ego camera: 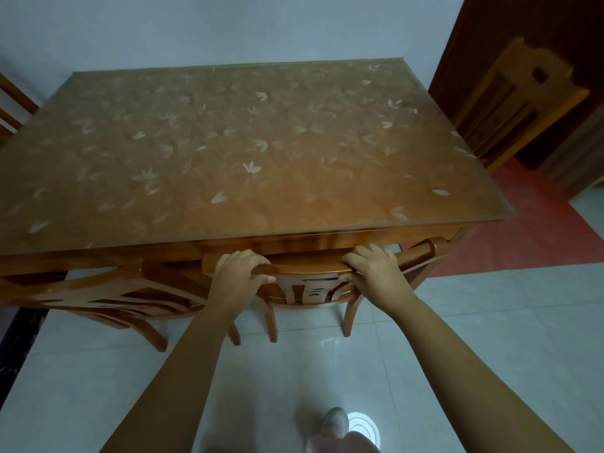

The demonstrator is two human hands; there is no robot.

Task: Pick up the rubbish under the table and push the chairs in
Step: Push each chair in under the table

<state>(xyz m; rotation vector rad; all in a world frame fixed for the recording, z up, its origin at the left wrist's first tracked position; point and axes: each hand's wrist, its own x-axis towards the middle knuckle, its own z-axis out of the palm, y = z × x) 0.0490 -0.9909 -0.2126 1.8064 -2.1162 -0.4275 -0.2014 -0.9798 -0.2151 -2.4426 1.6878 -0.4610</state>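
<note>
2 hands on the chair (313, 289). Left hand (240, 269) and right hand (374, 269) curled tight over its top rail, fingers (359, 255) wrapped around, for a straight push. Table (294, 238) edge just past the fingertips. No rubbish in sight; under the table hidden.

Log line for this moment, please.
stage: pushing chair in | left hand: grip on chair top rail | right hand: grip on same rail | chair: against table edge | rubbish: none visible
</note>
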